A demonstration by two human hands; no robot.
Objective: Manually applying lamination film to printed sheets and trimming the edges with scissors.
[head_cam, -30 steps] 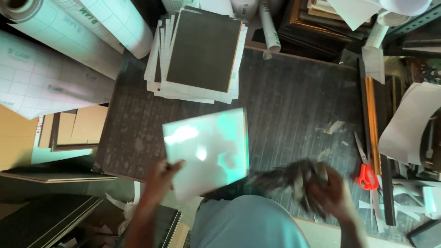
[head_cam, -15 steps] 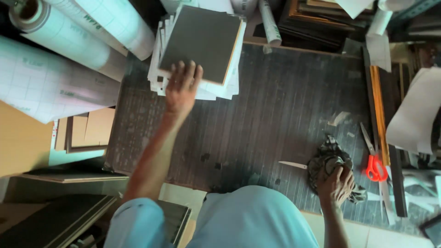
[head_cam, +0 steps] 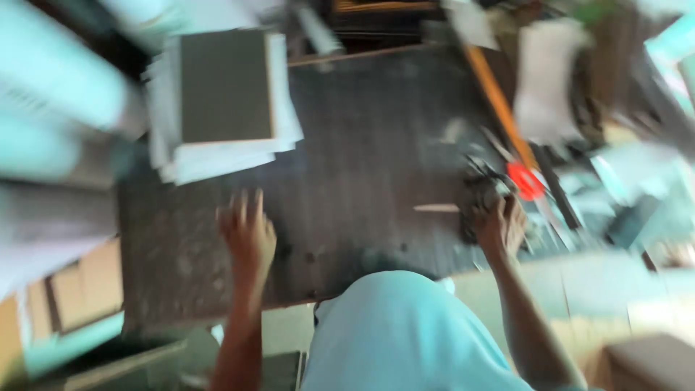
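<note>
The view is smeared with motion blur, so fine detail is hard to read. The left hand (head_cam: 248,233) hovers over the dark desk (head_cam: 362,145) with its fingers spread and nothing in it, released, just below the stack of boards and sheets (head_cam: 224,101) at the desk's far left corner. That stack is topped by a dark grey board lying flat and square on the white sheets beneath, a tidy pile kept out of the working area.

Over on the right, the right hand (head_cam: 499,226) rests on a dark crumpled rag (head_cam: 481,195) at the desk's right edge. The fingers curl over it, grasping the bundle and pressing it down against the surface, though blur hides how tight the grip is. Just beside it lie red-handled scissors (head_cam: 523,181), touching or nearly touching the rag; I cannot tell which. A long orange ruler (head_cam: 499,101) runs diagonally up from there along the desk's right side, parked out of the way with the tools. A thin pale sliver (head_cam: 436,208) lies on the desk just left of the rag.

The middle of the desk sits between the two hands. Large pale rolls (head_cam: 58,94) lean at far left.
</note>
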